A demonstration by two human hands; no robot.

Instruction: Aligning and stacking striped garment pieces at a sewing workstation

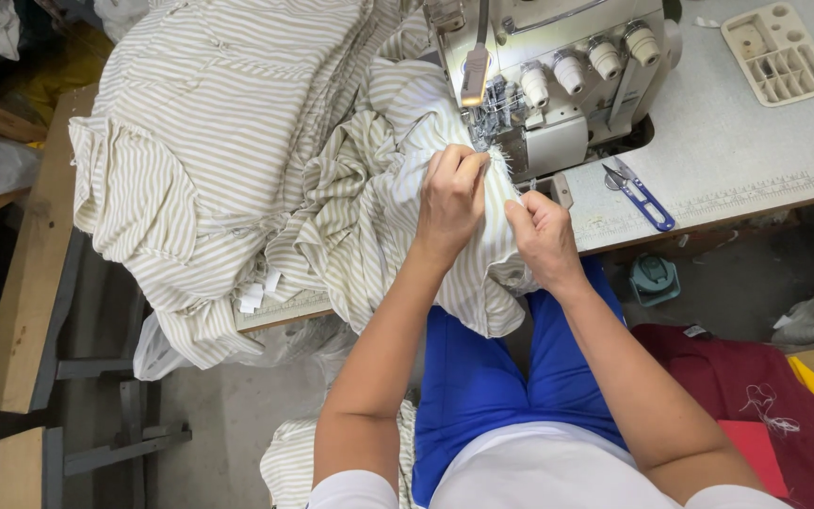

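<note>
Left hand (451, 200) and right hand (541, 236), each grip pinched shut on beige-and-white striped cotton fabric (369, 188), at the cream overlock sewing machine (558, 75); blue-handled thread snips (641, 195) lie on the table (756, 141).

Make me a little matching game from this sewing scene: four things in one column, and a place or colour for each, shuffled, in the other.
Things:
1. thread snips
2. plastic tray
3. striped fabric pile
4. left hand

Places or colours:
A. heaped on the table to the left of the sewing machine
B. pinching striped cloth just in front of the needle
C. blue handles, lying on the table right of the machine
D. cream, with small compartments, at the table's far right corner

Pairs: 1-C, 2-D, 3-A, 4-B
</note>
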